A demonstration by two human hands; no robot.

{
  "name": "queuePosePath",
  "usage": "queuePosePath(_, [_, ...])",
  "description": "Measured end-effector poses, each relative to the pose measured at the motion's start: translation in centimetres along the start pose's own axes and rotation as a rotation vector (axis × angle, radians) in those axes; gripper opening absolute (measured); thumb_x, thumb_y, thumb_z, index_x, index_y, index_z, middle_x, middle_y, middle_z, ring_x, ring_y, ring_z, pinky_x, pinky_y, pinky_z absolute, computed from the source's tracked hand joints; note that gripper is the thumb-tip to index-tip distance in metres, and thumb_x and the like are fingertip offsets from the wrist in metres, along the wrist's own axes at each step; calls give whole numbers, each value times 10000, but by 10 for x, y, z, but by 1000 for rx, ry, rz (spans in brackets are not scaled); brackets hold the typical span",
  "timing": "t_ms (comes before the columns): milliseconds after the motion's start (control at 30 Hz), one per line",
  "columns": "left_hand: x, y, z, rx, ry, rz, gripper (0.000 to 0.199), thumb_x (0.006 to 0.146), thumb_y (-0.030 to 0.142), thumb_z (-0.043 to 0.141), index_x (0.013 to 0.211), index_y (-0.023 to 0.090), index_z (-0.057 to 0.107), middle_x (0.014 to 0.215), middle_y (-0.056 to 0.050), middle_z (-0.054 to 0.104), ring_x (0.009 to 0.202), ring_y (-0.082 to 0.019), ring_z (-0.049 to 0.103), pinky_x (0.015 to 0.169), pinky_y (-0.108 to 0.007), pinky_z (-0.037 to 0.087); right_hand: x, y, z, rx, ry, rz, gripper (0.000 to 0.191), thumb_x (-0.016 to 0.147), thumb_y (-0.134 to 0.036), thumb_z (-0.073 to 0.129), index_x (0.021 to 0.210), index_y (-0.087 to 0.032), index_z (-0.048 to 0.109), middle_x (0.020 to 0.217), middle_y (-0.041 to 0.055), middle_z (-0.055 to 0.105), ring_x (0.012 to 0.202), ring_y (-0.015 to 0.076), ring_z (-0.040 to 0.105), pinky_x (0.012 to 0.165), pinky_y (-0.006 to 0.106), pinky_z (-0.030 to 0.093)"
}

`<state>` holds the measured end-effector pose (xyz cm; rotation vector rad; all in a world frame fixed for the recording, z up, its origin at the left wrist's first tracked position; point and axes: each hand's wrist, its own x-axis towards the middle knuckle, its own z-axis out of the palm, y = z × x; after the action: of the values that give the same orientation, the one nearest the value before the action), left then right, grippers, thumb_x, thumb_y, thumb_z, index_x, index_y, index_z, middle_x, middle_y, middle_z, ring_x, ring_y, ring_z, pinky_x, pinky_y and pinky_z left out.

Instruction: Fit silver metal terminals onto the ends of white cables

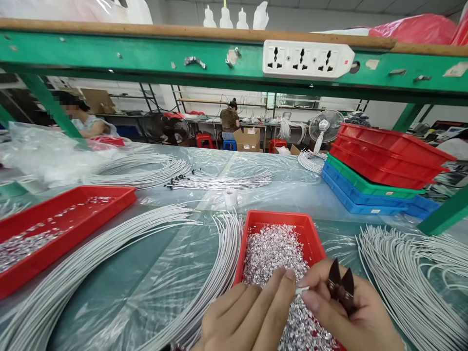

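My left hand (250, 312) reaches over a red tray (280, 217) of small shiny metal pieces (274, 248), its fingers closed together. A short white cable end (302, 290) shows between its fingertips and the thumb and forefinger of my right hand (360, 312). Those two right fingers pinch around the cable end. A pair of cutters (340, 285) sits in the same right hand, its dark pointed jaws sticking up between the fingers. The handles are hidden in the palm. How the cable runs under my left hand cannot be seen.
Coiled white cables (109, 243) curve along the left, with another bundle (405, 278) at right. A second red tray (120, 192) holds more metal pieces. Stacked trays (387, 161) stand back right, beneath a green shelf beam (153, 56). Two people are farther back.
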<state>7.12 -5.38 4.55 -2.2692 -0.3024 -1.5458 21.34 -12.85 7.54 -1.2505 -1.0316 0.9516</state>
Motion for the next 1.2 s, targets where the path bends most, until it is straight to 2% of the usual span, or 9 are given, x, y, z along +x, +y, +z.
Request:
queuePosePath(67, [1, 1, -2, -41, 2, -16, 361, 966, 132, 348, 1041, 9, 679, 883, -127, 743, 638, -129, 630, 455, -263, 451, 2, -1, -2, 3, -30, 11, 134, 733, -314, 731, 728, -220, 636, 535, -80, 251, 508, 101, 195, 511, 247, 161])
queuePosePath(233, [5, 7, -13, -154, -176, -175, 326, 962, 132, 367, 1111, 40, 642, 944, -134, 743, 751, -163, 675, 554, -293, 498, 4, -6, -6, 23, -83, 73, 137, 721, -287, 725, 708, -198, 621, 526, -89, 241, 500, 92, 174, 504, 248, 143])
queuePosePath(367, [6, 7, -12, -196, -134, -173, 313, 963, 145, 379, 1128, 32, 620, 896, -133, 742, 726, -163, 674, 549, -296, 491, 4, -10, -9, 67, -106, 106, 118, 727, -255, 691, 704, -195, 592, 526, -99, 213, 503, 90, 141, 513, 249, 130])
queuePosePath(433, [9, 5, -11, -224, -165, -165, 291, 981, 143, 379, 1104, 34, 619, 863, -117, 741, 709, -148, 673, 556, -287, 493, 5, -10, -9, 94, -126, 158, 147, 706, -253, 701, 690, -191, 568, 522, -101, 218, 501, 87, 141, 515, 246, 130])
queuePosePath(667, [14, 2, -9, -381, -173, -262, 169, 956, 75, 456, 994, 92, 619, 797, -28, 736, 565, -84, 630, 495, -238, 466, 9, -2, -14, 197, -188, 229, 282, 688, -329, 790, 689, -171, 557, 565, -65, 362, 523, 84, 219, 520, 236, 132])
queuePosePath(767, [13, -1, -9, -507, -257, -312, 179, 957, 83, 446, 1013, 114, 613, 729, -4, 699, 556, -81, 625, 496, -219, 458, 10, 5, -19, 282, -236, 227, 349, 723, -409, 821, 711, -165, 573, 574, -66, 353, 512, 74, 197, 491, 220, 121])
queuePosePath(900, [16, -6, -13, -700, -518, -449, 215, 961, 106, 415, 995, 153, 622, 717, -4, 679, 577, -92, 629, 510, -217, 438, 12, 9, -24, 329, -270, 296, 367, 718, -422, 851, 742, -167, 589, 586, -69, 356, 487, 56, 163, 469, 207, 113])
queuePosePath(1067, [22, -7, -17, -786, -560, -561, 227, 963, 147, 415, 976, 172, 640, 695, -3, 668, 551, -99, 594, 507, -219, 415, 16, 4, -22, 265, -279, 280, 372, 719, -426, 829, 721, -162, 567, 605, -55, 393, 509, 66, 203, 484, 222, 139])
queuePosePath(1200, [20, -7, -17, -772, -566, -610, 228, 962, 171, 428, 920, 161, 652, 642, 0, 635, 515, -93, 566, 491, -210, 409, 14, -2, -15, 56, -210, 170, 203, 747, -316, 730, 718, -179, 584, 543, -81, 283, 510, 89, 198, 500, 251, 140])
